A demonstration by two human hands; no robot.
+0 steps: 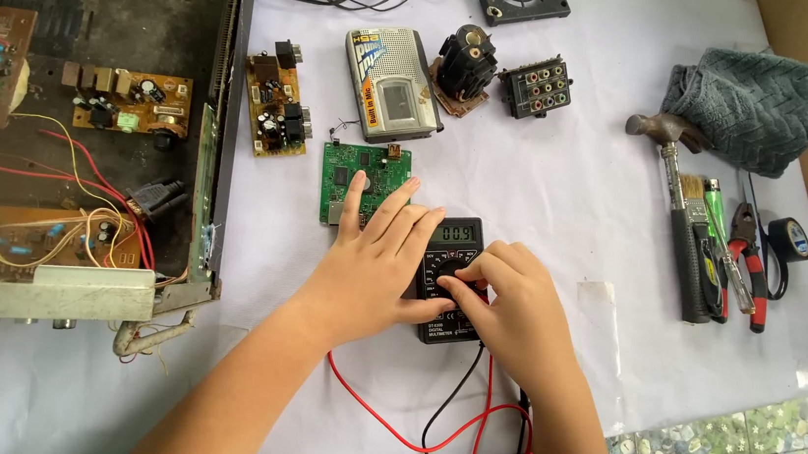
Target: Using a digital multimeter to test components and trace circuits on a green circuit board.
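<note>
Centrally, just below mid-frame, a small black digital multimeter [450, 279] lies flat on the white-covered table [567, 174], display lit. Left hand [377, 254] rests over its left edge, fingers spread and flat, reaching up onto a green circuit board [363, 182] just above — steadying, not gripping. Right hand [505, 311] covers the lower right of the meter, thumb and forefinger pinched on the round selector dial.

Handling judgement: the meter looks light, a rigid plastic shell, likely to skid on the cloth when the dial is twisted — hence the bracing palm. Best held by its long sides, clear of the display. The dial wants a fingertip pinch only.

Red and black test leads [449, 429] trail from the bottom edge toward lower frame; limp, prone to snag or drag the meter.

Nearby: open amplifier chassis [78, 127] at left, a silver cassette player [393, 83] at upper centre, hammer [673, 154], pliers [751, 265] and black tape roll [790, 238] at right.
</note>
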